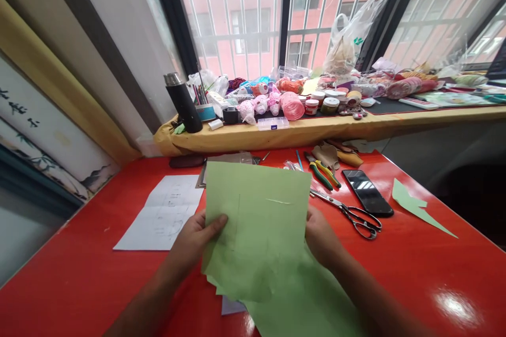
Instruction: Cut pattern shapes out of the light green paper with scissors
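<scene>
1. Far left: a wall scroll [27, 126] with black brush characters and painted bamboo, the characters not legible. A yellow border [59, 84] runs beside it toward the window.
2. Lower left: a glossy red table [67, 279] fills the lower frame, with a bright reflection at lower right. On it, left of the hands, lies a white paper [166, 216] bearing faint pencil marks, too faint to read.
3. Left hand [195, 239]: thumb lies on the front of the sheets, with the other fingers curled behind them, pinching the left edge.
4. Centre: the green paper [256, 226], several sheets, is held up above the table between both hands, its lower part hanging toward the person.
5. Right hand [322, 237]: grips the right edge, the fingers hidden behind the paper; the exact finger position cannot be told.
6. Right of the hands: green-handled pliers [322, 172], black-handled scissors [348, 216] and a black phone [367, 192] lie close together. Further right rests a green cut-out [419, 208].
7. Top, left to right: a yellow-clothed sill [300, 134] carries a black flask [182, 105], a pink yarn roll [292, 106], small jars [330, 104], whose labels are too small to read, and a plastic bag [350, 26]. Behind stand a barred window [308, 31] and a pink building [253, 31].
</scene>
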The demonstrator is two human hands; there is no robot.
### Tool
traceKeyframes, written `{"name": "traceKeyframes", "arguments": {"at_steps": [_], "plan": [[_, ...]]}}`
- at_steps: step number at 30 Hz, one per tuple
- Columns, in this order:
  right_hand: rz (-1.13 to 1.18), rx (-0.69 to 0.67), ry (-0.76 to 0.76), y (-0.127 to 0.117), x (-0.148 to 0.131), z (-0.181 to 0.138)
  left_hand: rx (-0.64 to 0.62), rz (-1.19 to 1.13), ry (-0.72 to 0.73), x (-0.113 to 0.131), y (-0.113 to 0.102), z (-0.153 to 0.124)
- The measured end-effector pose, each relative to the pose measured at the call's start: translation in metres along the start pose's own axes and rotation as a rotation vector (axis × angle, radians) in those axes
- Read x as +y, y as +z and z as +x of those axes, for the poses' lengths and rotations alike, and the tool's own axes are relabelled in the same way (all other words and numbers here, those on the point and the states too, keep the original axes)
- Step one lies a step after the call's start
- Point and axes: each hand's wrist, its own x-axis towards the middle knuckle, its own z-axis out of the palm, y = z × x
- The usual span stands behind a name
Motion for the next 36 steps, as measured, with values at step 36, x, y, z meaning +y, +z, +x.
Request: {"name": "traceKeyframes", "arguments": {"at_steps": [36], "plan": [[0.279, 0.004, 0.192, -0.013, 0.003, 0.004, -0.161, 0.298, -0.015, 0.039, -0.044, -0.017]]}}
